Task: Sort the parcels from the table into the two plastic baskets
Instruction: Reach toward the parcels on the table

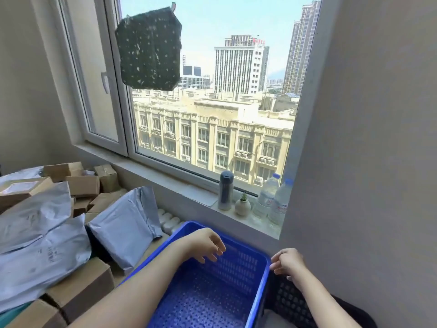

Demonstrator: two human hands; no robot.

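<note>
The left hand [208, 245] is hovering over the empty blue basket [212, 292], fingers relaxed, holding nothing; the right hand [287, 262] is pinching the black basket [283, 301] beside it, probably steadying it.

Two bare forearms, no sleeves in view; left hand [205, 245] and right hand [287, 262] without gloves, rings or watch

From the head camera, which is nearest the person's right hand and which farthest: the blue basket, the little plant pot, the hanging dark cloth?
From the right hand:
1. Blue basket, right beside it, to its left.
2. Plant pot, on the windowsill beyond.
3. Dark cloth, hanging high at the window.
</note>
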